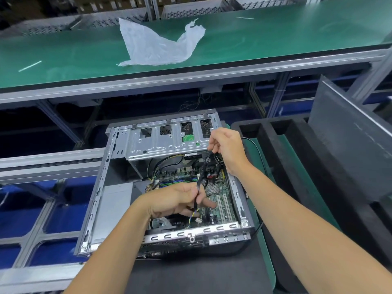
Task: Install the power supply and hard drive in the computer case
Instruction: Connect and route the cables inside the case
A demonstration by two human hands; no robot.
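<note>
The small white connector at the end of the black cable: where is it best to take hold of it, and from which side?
Probably pinch the white connector by its plastic body, from above. It hangs free below the left hand, which grips the black cable, while the motherboard lies underneath.

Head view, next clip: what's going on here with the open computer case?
A person is working inside the open computer case lying on its side. The left hand pinches a black cable above the motherboard, its small white connector dangling free. The right hand grips the same cable bundle higher up, beside the metal drive cage. A crumpled plastic bag lies on the green bench behind.
</note>
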